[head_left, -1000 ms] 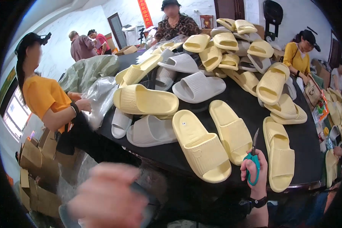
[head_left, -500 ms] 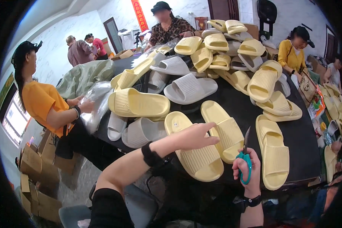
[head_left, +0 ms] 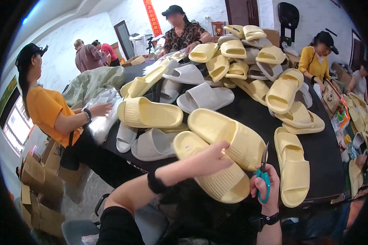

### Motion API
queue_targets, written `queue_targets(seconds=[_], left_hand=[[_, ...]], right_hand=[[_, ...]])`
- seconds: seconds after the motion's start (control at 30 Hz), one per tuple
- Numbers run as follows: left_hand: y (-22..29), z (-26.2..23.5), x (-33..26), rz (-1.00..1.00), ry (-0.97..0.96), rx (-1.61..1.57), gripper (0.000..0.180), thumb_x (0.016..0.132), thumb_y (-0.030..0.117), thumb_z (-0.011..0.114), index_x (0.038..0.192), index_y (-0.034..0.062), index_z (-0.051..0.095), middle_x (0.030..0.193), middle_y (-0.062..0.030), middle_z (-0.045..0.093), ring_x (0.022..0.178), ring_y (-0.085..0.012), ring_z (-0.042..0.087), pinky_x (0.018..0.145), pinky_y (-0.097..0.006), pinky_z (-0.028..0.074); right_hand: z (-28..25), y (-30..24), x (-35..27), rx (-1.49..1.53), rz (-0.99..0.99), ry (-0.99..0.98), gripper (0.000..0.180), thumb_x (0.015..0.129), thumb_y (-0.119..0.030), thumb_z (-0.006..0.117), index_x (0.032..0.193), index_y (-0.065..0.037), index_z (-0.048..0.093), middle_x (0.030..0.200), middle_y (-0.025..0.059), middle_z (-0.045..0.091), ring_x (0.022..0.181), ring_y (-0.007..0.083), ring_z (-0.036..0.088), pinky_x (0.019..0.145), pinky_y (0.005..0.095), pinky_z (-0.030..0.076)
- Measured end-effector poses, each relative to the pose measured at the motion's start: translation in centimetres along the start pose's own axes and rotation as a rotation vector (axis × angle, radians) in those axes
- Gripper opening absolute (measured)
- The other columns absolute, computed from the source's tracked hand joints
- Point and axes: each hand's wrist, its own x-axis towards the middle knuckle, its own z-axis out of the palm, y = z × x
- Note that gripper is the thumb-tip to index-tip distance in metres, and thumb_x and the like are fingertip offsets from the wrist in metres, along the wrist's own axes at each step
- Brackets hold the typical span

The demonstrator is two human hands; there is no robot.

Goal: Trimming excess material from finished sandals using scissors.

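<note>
My left hand (head_left: 212,160) reaches across two yellow slide slippers, its fingers curled at the spot where their straps meet. The nearer slipper (head_left: 218,183) lies partly under that hand and wrist; the farther slipper (head_left: 216,122) slants behind it. The fingertips are partly hidden, but they appear closed on the slipper edge. Teal-handled scissors (head_left: 263,179) are in my right hand (head_left: 269,191), blades pointing up beside the farther slipper's toe. To the right of the scissors, another pair of yellow slippers (head_left: 292,171) lies on the black table (head_left: 257,116).
A heap of yellow and grey slippers (head_left: 233,49) covers the far table. Grey slippers (head_left: 155,145) and a yellow slipper (head_left: 151,112) lie left. A person in orange (head_left: 51,110) stands at the left, near clear plastic bags (head_left: 104,118). Other people work around the table; cardboard boxes (head_left: 43,175) stand on the floor.
My left hand has come down and closed at the two slippers. The farther slipper has turned, its heel swinging left; the nearer one has shifted towards me. The scissors stay nearly in place.
</note>
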Motion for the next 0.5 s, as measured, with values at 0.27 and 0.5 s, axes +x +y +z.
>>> queue_targets(seconds=[0.27, 0.5], left_hand=[[-1.7, 4.1, -8.5, 0.052, 0.072, -0.505, 0.052, 0.089, 0.006, 0.055, 0.129, -0.0041, 0.025, 0.101, -0.0129, 0.06, 0.092, -0.0102, 0.055, 0.073, -0.022, 0.044], [-4.2, 6.0, -11.2, 0.099, 0.663, -0.934, 0.053, 0.081, -0.007, 0.049, 0.13, -0.0022, 0.029, 0.114, -0.0157, 0.056, 0.106, -0.0217, 0.056, 0.089, -0.031, 0.045]], right_hand=[[0.9, -0.2, -1.0, -0.07, -0.014, -0.082, 0.044, 0.079, -0.025, 0.072, 0.109, -0.003, 0.048, 0.065, 0.0053, 0.057, 0.045, 0.0077, 0.048, 0.041, 0.018, 0.037], [1.2, -1.6, -2.4, -0.064, 0.094, -0.128, 0.039, 0.079, -0.005, 0.068, 0.113, -0.004, 0.048, 0.078, 0.0047, 0.059, 0.057, 0.0063, 0.053, 0.048, 0.0183, 0.043]])
